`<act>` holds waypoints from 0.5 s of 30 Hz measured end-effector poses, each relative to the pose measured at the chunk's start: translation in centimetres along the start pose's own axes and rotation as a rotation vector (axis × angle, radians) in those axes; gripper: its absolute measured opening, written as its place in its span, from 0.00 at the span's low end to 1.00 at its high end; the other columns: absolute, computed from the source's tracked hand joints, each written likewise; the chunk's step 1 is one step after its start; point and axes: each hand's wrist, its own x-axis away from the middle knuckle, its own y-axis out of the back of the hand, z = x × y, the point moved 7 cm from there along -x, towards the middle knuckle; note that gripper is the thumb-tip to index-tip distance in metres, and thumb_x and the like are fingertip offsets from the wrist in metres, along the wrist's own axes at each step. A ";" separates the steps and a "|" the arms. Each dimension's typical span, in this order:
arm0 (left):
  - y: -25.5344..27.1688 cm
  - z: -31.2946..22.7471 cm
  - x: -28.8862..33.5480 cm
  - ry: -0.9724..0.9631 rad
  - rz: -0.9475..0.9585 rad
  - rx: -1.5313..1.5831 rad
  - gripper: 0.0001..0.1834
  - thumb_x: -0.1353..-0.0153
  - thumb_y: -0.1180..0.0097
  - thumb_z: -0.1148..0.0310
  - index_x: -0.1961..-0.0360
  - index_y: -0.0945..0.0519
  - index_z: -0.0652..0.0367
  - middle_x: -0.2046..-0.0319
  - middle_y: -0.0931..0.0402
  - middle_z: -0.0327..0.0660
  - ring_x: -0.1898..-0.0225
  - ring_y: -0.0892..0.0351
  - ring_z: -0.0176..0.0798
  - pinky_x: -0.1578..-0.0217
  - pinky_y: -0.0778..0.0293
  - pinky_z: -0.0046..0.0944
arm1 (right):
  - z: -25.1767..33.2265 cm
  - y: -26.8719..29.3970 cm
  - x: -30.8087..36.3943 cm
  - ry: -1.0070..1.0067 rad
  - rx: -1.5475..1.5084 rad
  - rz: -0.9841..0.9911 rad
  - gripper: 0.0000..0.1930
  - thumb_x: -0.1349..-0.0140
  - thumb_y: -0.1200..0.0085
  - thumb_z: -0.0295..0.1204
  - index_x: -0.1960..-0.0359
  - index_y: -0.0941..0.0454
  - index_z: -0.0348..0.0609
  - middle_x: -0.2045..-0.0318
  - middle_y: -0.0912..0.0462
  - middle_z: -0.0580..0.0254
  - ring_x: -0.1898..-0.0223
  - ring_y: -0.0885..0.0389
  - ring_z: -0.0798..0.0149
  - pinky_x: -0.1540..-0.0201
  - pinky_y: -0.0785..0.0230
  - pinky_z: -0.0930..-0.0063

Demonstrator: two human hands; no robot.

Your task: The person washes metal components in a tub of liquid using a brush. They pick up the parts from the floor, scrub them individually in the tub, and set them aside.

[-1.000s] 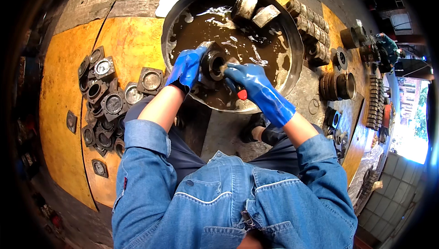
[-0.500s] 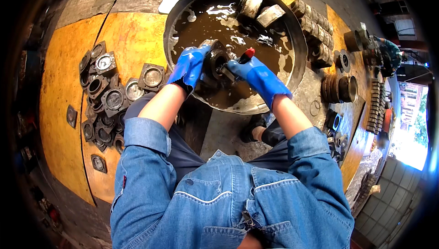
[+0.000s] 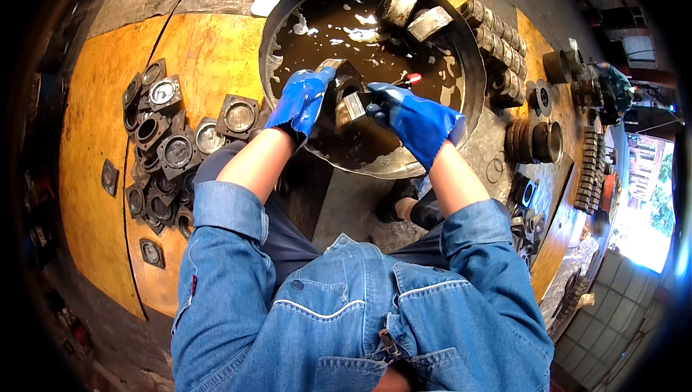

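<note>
Above the dirty liquid in a round dark tub (image 3: 470, 68), my left hand (image 3: 303, 98), in a blue rubber glove, grips a dark, wet metal block (image 3: 344, 75) with a round hole. My right hand (image 3: 418, 117), gloved the same way, is closed round a hand tool with a red end (image 3: 413, 78); its working end is too unclear to make out. The right fingers are close against the block's right side, where a grey flat face shows. Two block-shaped metal parts (image 3: 429, 23) rest at the tub's far right, partly out of the liquid.
A heap of square metal parts with round openings (image 3: 177, 153) lies on the yellow boards at left. Rows of stacked metal parts (image 3: 497, 46) stand right of the tub, with metal rings (image 3: 537, 140) nearer. Another person (image 3: 613, 93) is at far right.
The block has turned, bringing a grey flat face into sight. My right hand has shifted slightly right, and the tool's red end has moved right and lies lower.
</note>
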 end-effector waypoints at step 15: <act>0.7 -4.3 2.1 0.049 -0.002 0.114 0.30 0.26 0.42 0.47 0.54 0.13 0.71 0.63 0.13 0.48 0.63 0.18 0.40 0.57 0.21 0.41 | -1.0 6.1 2.3 0.476 0.438 -0.386 0.13 0.33 0.31 0.34 0.51 0.11 0.41 0.60 0.08 0.63 0.58 0.11 0.69 0.48 0.19 0.74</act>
